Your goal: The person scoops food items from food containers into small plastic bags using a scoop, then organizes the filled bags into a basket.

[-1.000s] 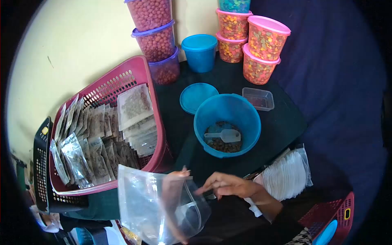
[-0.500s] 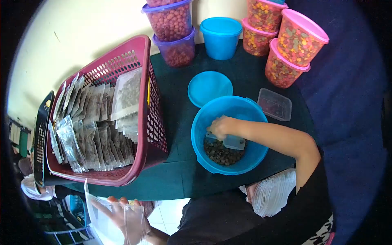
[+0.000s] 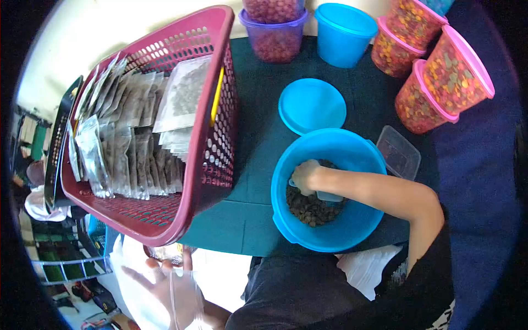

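Observation:
My right hand is down inside a round blue tub, gripping a small translucent plastic container used like a scoop. Dark brown flat pieces lie at the tub's bottom, against the container; its lower part is hidden. At the lower left, beyond the table's edge, my left hand holds a clear plastic bag, its fingers spread against the film. The bag looks open-mouthed, and its folds blur with the hand. A blue lid lies flat behind the tub.
A maroon basket packed with filled clear packets stands left. Behind are a blue lidded tub, a purple-lidded tub and pink-lidded tubs. A clear lid lies right; white sheets rest by my lap.
My right hand has pushed the container lower into the brown pieces. My left hand stays with the bag at the lower left. The whole view has shifted as my head moved.

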`<state>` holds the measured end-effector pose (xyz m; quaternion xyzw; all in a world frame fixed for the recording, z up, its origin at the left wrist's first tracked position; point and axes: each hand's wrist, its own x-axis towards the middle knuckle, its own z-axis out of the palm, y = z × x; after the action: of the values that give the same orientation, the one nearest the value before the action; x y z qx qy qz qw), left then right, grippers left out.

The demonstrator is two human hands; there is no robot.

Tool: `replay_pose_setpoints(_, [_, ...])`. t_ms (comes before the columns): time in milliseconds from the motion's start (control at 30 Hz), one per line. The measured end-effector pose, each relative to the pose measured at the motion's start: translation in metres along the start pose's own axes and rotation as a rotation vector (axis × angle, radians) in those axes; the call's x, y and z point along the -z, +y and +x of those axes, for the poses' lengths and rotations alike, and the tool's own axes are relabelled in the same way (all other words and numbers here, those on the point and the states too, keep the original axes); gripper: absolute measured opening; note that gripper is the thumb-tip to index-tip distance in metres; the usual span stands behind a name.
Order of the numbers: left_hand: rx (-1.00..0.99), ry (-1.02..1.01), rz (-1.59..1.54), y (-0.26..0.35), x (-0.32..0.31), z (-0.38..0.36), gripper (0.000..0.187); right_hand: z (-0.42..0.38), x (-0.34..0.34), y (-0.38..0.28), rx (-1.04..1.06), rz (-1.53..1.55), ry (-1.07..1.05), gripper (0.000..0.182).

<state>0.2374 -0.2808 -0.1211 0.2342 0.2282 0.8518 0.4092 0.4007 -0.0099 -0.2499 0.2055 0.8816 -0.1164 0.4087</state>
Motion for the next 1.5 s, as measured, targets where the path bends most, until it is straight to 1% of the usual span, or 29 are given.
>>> replay_pose_setpoints(33, [-0.073,-0.042,0.143,-0.010,-0.023,0.008,0.061,-0.017,0.012,-0.002,-0.007,-0.006,-0.028,0.027])
replay_pose_setpoints(100, [-0.073,0.033,0.066,-0.008,-0.013,0.005,0.065,-0.042,0.023,-0.003,0.026,0.022,0.029,0.028])
replay_pose_setpoints(200, [-0.158,-0.021,0.139,-0.011,-0.007,0.008,0.064,-0.083,0.027,0.004,0.123,0.236,0.174,0.025])
replay_pose_setpoints(233, [-0.173,-0.028,0.141,-0.009,-0.014,0.009,0.064,-0.098,0.026,0.004,0.136,0.319,0.288,0.024])
replay_pose_setpoints(300, [0.051,-0.027,0.032,-0.003,-0.030,0.009,0.049,-0.125,0.016,0.003,0.210,0.453,0.585,0.021])
replay_pose_setpoints(333, [-0.019,-0.290,0.159,-0.007,-0.025,0.013,0.052,-0.137,0.012,0.001,0.272,0.502,0.767,0.019])
replay_pose_setpoints(433, [0.039,-0.186,0.059,-0.006,-0.024,0.006,0.060,-0.179,0.012,-0.017,0.256,0.718,0.971,0.015])
replay_pose_setpoints(467, [0.029,-0.204,0.077,-0.008,-0.020,0.006,0.058,-0.185,0.007,-0.027,0.274,0.702,0.974,0.015])
replay_pose_setpoints(500, [0.023,-0.295,0.175,-0.006,-0.021,0.009,0.058,-0.190,-0.001,-0.040,0.163,0.817,1.232,0.014])
replay_pose_setpoints(533, [0.006,-0.317,0.090,-0.006,-0.017,0.008,0.069,-0.191,-0.010,-0.053,0.043,0.934,1.491,0.014])
replay_pose_setpoints(567, [-0.008,-0.341,0.005,-0.008,-0.013,0.009,0.081,-0.185,-0.022,-0.066,0.061,1.240,1.641,0.017])
replay_pose_setpoints(633, [-0.092,-0.452,-0.058,-0.010,-0.010,0.013,0.109,-0.193,-0.018,-0.100,0.087,1.499,1.796,0.015])
replay_pose_setpoints(667, [-0.086,-0.458,-0.145,-0.010,-0.006,0.013,0.126,-0.190,-0.017,-0.115,0.092,1.498,1.801,0.015])
replay_pose_setpoints(733, [-0.101,-0.441,-0.119,-0.006,0.001,0.013,0.122,-0.183,-0.018,-0.145,0.323,2.048,1.835,0.012])
replay_pose_setpoints(800, [-0.116,-0.451,-0.126,-0.002,0.008,0.010,0.122,-0.168,-0.017,-0.174,0.597,2.376,1.669,0.014])
replay_pose_setpoints(833, [-0.157,-0.363,-0.108,0.000,0.010,0.007,0.125,-0.161,-0.014,-0.189,0.737,2.585,1.546,0.014])
replay_pose_setpoints(867, [-0.196,-0.275,-0.087,0.003,0.012,0.005,0.127,-0.154,-0.015,-0.201,0.788,2.651,1.428,0.014])
replay_pose_setpoints(967, [-0.244,-0.274,-0.064,0.011,0.025,0.002,0.134,-0.134,-0.017,-0.236,0.995,2.894,1.026,0.017])
replay_pose_setpoints(1033, [-0.257,-0.268,-0.086,0.014,0.035,0.001,0.138,-0.124,-0.021,-0.254,1.030,3.078,0.745,0.018])
replay_pose_setpoints(1067, [-0.264,-0.330,-0.059,0.015,0.043,0.001,0.137,-0.124,-0.019,-0.263,1.030,3.075,0.756,0.018])
replay_pose_setpoints(1133, [-0.262,-0.393,-0.062,0.019,0.049,-0.001,0.134,-0.124,-0.012,-0.283,1.223,2.958,0.535,0.024])
replay_pose_setpoints(1167, [-0.260,-0.396,-0.067,0.025,0.051,-0.004,0.134,-0.122,-0.011,-0.291,1.223,2.956,0.544,0.024])
replay_pose_setpoints(1233, [0.076,-0.294,-0.054,0.039,0.050,-0.011,0.135,-0.119,-0.012,-0.308,1.300,2.855,0.539,0.033])
replay_pose_setpoints(1300, [0.034,-0.359,-0.122,0.043,0.046,-0.008,0.132,-0.113,-0.015,-0.317,1.393,2.732,0.663,0.038])
replay_pose_setpoints(1367, [0.479,0.124,-0.018,0.052,0.033,-0.004,0.130,-0.111,-0.019,-0.323,1.298,2.623,0.856,0.038])
replay_pose_setpoints(1400, [0.286,-0.348,-0.036,0.039,0.070,-0.009,0.129,-0.113,-0.020,-0.326,1.292,2.616,0.872,0.038])
replay_pose_setpoints(1433, [0.288,-0.352,-0.047,0.035,0.088,-0.010,0.129,-0.115,-0.019,-0.329,1.068,2.513,1.052,0.035])
replay_pose_setpoints(1467, [0.407,-0.413,-0.107,0.033,0.101,-0.011,0.106,-0.118,-0.018,-0.332,0.848,2.392,1.207,0.033])
replay_pose_setpoints(1500, [0.523,-0.472,-0.166,0.036,0.105,-0.009,0.083,-0.121,-0.019,-0.332,0.841,2.385,1.210,0.033])
